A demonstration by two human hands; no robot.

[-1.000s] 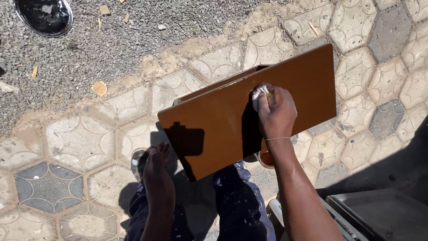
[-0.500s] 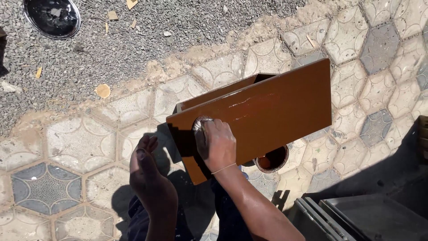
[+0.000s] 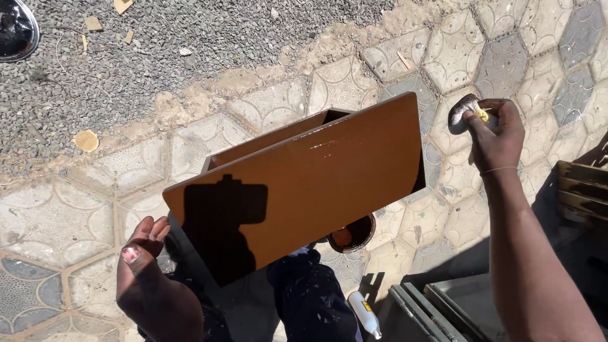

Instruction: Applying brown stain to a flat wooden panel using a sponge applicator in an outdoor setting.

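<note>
A brown wooden box (image 3: 304, 183) with a glossy, wet-looking top panel rests over my lap above the patterned paving. My right hand (image 3: 497, 136) is raised to the right of the box, clear of it, and grips a small stained rag (image 3: 462, 111) with a yellow bit in it. My left hand (image 3: 149, 278) is at the lower left, beside the box's near corner; its fingers are curled and I cannot tell whether it touches the box. A shadow falls on the panel's left part.
A small tin of brown stain (image 3: 351, 234) sits on the paving under the box's lower edge. A white bottle (image 3: 366, 315) lies by my leg. Grey trays (image 3: 462, 310) and stained wooden slats (image 3: 582, 190) are at the right. Gravel (image 3: 190, 44) covers the top.
My right hand with the rag has lifted off the panel's left end and swung out to the right of the box. The box has shifted slightly.
</note>
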